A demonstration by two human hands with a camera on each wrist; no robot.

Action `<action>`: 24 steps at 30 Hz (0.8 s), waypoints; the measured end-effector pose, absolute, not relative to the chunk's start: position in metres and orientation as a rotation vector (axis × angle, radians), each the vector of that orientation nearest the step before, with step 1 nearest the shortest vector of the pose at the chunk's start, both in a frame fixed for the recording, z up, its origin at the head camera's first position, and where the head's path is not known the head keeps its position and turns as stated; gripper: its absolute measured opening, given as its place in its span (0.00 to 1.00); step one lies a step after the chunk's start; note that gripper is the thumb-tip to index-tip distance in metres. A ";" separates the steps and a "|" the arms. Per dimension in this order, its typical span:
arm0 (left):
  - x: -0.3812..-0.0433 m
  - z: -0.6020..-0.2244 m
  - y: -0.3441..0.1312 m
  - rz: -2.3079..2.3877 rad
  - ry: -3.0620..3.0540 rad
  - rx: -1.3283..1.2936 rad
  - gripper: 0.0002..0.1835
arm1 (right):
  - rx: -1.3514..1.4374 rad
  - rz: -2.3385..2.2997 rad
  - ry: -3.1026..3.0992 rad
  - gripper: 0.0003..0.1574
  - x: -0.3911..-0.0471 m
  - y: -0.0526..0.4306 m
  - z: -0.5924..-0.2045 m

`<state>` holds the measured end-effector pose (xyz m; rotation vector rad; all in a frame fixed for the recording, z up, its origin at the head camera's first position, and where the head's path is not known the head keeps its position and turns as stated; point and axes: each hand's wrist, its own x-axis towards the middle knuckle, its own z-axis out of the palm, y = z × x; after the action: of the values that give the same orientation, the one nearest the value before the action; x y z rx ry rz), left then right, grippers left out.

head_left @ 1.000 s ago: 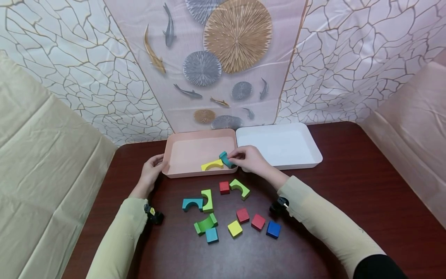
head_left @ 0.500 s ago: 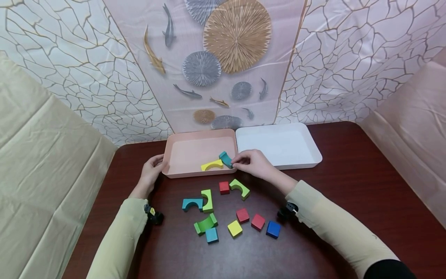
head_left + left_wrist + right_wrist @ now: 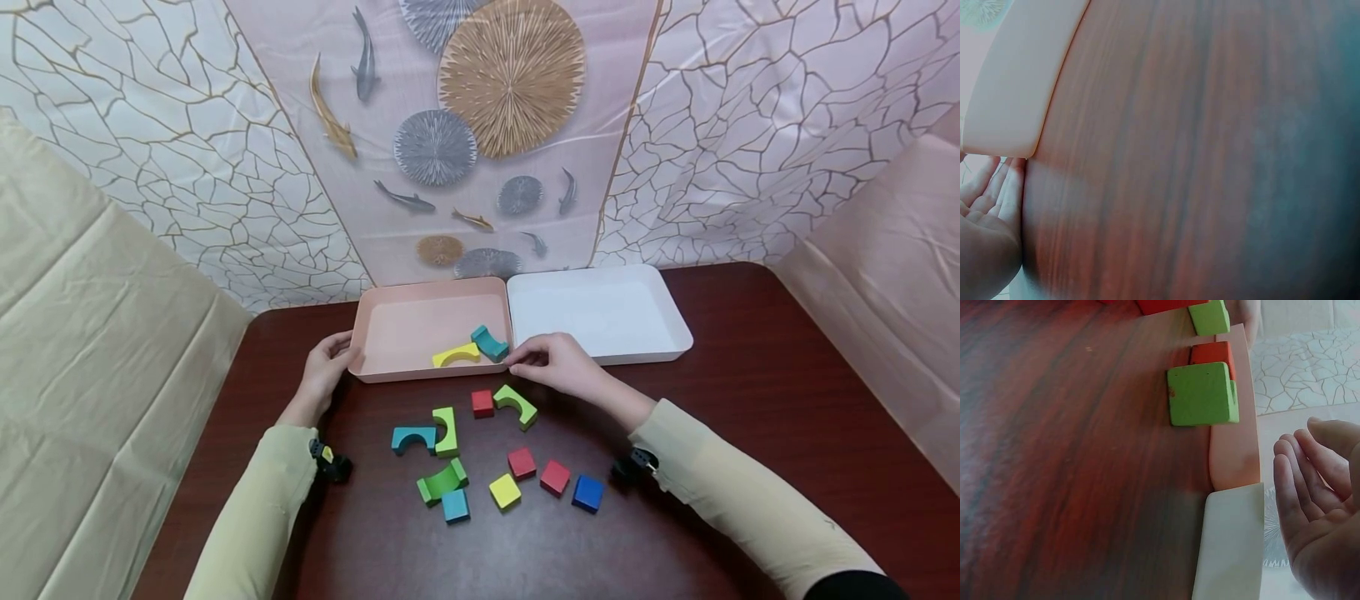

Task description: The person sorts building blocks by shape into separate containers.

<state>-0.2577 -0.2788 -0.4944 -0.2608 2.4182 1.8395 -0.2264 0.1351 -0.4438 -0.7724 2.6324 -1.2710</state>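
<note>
My left hand (image 3: 322, 371) holds the left edge of a pink tray (image 3: 412, 375), thumb over the rim. The left wrist view shows those fingers (image 3: 1013, 187) at the tray's corner. A yellow arch block (image 3: 456, 353) and a teal arch block (image 3: 490, 343) lie in the tray's front right corner. Just outside that corner, my right hand (image 3: 558, 362) hovers with loosely bent fingers and nothing in them. Seen from the right wrist, the same hand (image 3: 1325, 506) has its thumb and fingers apart.
A white tray (image 3: 600, 357) adjoins the pink one. On the dark wooden table (image 3: 375, 550) lie a red cube (image 3: 482, 404), light green arch blocks (image 3: 516, 406), a teal arch (image 3: 414, 437), a green arch (image 3: 444, 482), and teal, yellow, red and blue cubes (image 3: 587, 493). Patterned cloth hangs behind.
My right hand has let go of the teal arch block and drawn back to the right and toward me. The block has settled lower in the corner. My left hand has stayed put.
</note>
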 end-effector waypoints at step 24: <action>-0.258 -0.494 -0.278 1.833 2.418 -0.272 0.30 | -0.692 -1.280 2.573 0.12 -0.213 0.152 -0.464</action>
<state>-0.2580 -0.2780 -0.4940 -0.2723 2.4179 1.8326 -0.2125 0.1516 -0.4639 -0.6924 2.5731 -1.2797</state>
